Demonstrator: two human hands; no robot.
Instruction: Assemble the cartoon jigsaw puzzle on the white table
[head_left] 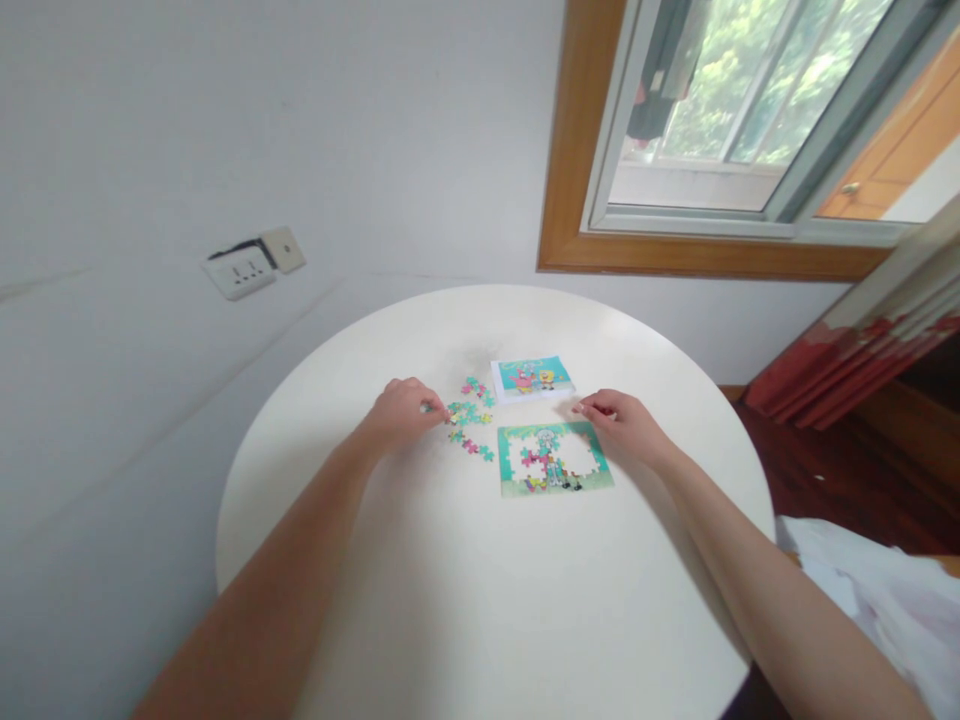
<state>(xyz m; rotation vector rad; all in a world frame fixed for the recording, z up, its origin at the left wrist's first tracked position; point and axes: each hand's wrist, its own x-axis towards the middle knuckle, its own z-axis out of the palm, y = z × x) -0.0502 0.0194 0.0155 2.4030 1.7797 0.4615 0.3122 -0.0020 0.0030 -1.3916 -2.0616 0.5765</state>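
Note:
A small jigsaw puzzle frame (554, 459), green-edged and partly filled, lies on the round white table (465, 600). Several loose teal and pink pieces (471, 420) are scattered to its left. My left hand (403, 411) rests at the left edge of that pile, its fingers pinched on a piece I can barely see. My right hand (622, 425) lies curled at the frame's upper right corner, fingertips touching the table near the frame. A small box (531, 378) with a cartoon picture sits just behind the frame.
The table stands against a white wall with a loose socket plate (247, 268). A wood-framed window (720, 150) is at upper right. Red-and-white fabric (862, 350) and dark wooden floor lie to the right; white cloth (885, 600) at lower right.

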